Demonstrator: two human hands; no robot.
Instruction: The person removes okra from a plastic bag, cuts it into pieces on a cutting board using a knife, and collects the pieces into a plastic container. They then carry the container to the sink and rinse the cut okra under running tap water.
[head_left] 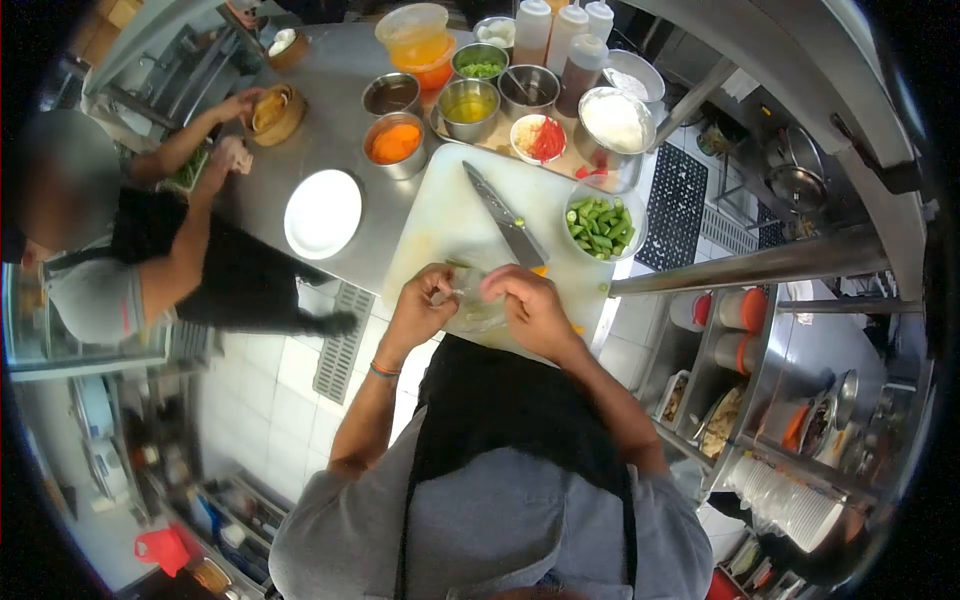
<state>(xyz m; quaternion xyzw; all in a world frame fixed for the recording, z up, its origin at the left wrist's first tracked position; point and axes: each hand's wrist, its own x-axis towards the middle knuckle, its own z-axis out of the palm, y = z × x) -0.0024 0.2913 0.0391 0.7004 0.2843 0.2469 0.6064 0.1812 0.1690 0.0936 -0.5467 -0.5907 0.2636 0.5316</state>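
Between my left hand [428,300] and my right hand [530,308] is a clear plastic bag [478,300], low over the near part of the white cutting board [430,225]. The fingers of both hands are pinched at its two sides. Just beyond the hands a large knife [500,212] lies on the board, its dark blade towards me on the right. A clear bowl of cut green vegetables [602,226] stands at the board's right edge. Small orange pieces lie near my right hand. What the bag holds is too unclear to tell.
Left of the board is a white plate [322,214]. Beyond it stand metal bowls [395,143], a tray [600,165] with bowls, and squeeze bottles [566,38]. A co-worker [160,230] at the left reaches to a wooden bowl [275,117]. A metal rail [750,268] runs at the right.
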